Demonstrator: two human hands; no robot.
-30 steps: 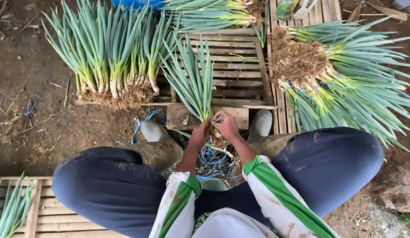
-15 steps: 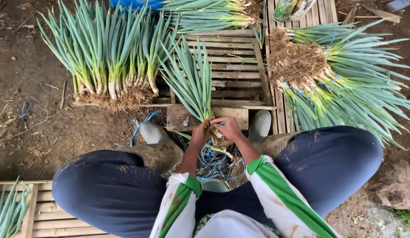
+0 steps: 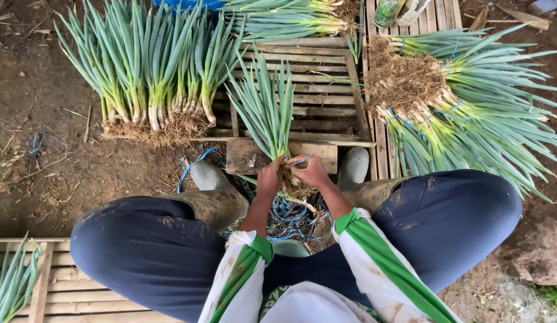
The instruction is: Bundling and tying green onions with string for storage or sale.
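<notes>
Between my knees I hold a small bunch of green onions, leaves fanned away from me and muddy roots toward me. My left hand grips the bunch at its pale base. My right hand pinches a thin blue band that lies across the stems just above the roots. Both hands touch the bunch over a heap of loose blue bands on the ground between my muddy rubber boots.
A wooden slatted pallet lies ahead. Green onions stand in a row at the left, and tied bundles are piled at the right. Another pallet with a few onions sits at the lower left, bare soil around.
The bunch has stayed between my hands. My right hand has shifted slightly, and the blue band now shows stretched across the stems.
</notes>
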